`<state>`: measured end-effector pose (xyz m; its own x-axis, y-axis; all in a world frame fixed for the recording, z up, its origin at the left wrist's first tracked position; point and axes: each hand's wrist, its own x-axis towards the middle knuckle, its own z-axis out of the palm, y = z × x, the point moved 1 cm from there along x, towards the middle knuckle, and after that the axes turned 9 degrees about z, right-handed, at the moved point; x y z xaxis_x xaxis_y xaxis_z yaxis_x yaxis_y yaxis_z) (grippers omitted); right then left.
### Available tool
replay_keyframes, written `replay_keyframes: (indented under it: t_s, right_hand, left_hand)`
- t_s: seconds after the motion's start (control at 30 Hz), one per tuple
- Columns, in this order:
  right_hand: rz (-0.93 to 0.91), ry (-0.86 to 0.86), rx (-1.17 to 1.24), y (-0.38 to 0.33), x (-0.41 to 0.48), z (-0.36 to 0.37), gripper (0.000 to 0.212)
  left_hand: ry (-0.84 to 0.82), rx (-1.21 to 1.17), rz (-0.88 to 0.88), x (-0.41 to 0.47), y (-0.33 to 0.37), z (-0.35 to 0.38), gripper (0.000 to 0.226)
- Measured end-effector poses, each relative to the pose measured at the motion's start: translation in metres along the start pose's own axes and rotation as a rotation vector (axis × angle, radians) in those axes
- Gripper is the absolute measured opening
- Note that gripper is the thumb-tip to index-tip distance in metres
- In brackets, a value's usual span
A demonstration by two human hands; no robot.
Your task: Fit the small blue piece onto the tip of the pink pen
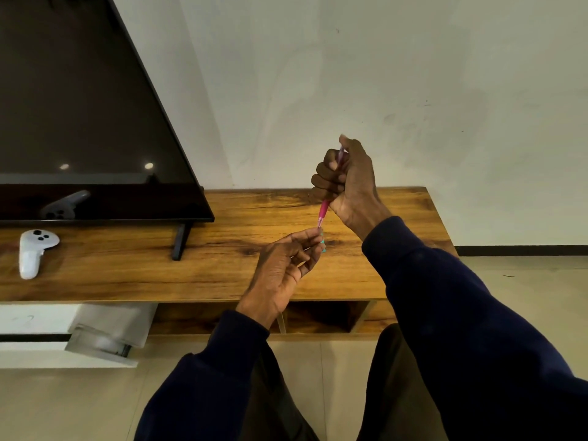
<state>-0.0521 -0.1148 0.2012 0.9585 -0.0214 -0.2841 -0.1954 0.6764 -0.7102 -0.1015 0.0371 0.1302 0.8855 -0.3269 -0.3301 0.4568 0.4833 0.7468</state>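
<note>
My right hand (348, 178) is raised above the wooden TV stand (241, 268) and grips a pink pen (324, 213) in a fist, tip pointing down, thumb near its top end. Just below, my left hand (286, 265) pinches a small teal piece (323, 246) between thumb and fingertips. The pen's tip sits right at that piece; whether they touch I cannot tell. Both arms wear dark navy sleeves.
A black TV (79, 116) stands on the left of the stand on a thin black leg (180, 241). A white game controller (31, 253) lies at the far left. Open cubbies (321, 315) sit under the top. White boxes and a clear container (101, 335) rest on the floor at left.
</note>
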Motion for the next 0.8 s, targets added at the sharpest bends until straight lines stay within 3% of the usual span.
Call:
replay_keyframes:
  t_s: [0.8]
  right_hand:
    - [-0.039,-0.029,-0.05,-0.004,-0.015,0.005,0.057]
  left_hand:
    - [0.009,-0.007,0.0,-0.012,0.001,0.008,0.048]
